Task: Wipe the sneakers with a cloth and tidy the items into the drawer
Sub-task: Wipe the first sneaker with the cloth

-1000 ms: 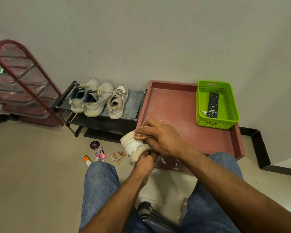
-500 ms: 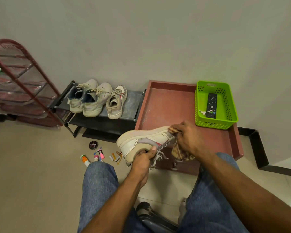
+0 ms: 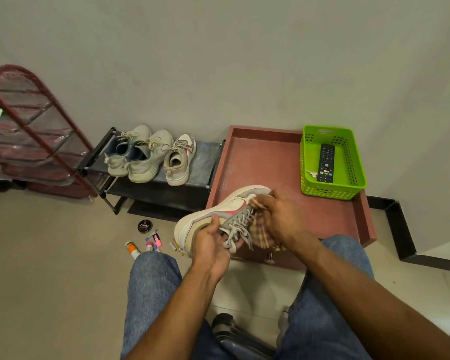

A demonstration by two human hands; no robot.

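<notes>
View from the head camera, looking down over a seated person's knees. The left hand [image 3: 213, 242] curls around the heel end of a white-and-grey sneaker [image 3: 218, 216] with a red side mark, thumb on the upper and fingers underneath, holding it on its side in the air in front of the red cabinet top [image 3: 260, 162]. The right hand [image 3: 278, 219] grips a checked cloth [image 3: 260, 229], its fingers bent round the fabric and pressing it against the laced part of the shoe near the toe end. The loose laces hang between the two hands. On the low black shoe rack [image 3: 205, 162] to the left stand three more sneakers [image 3: 151, 154], side by side, heels toward the viewer. A green basket [image 3: 353, 178] sits on the far right corner of the cabinet top and contains a black remote control [image 3: 325, 163] and a small pale item just beside it. On the floor below the rack lie a round black polish tin [image 3: 145, 226], an orange-banded tube [image 3: 132, 249] and several small pink and orange items [image 3: 155, 240], near one another. A drawer knob [image 3: 270, 260] shows beneath the cloth.
</notes>
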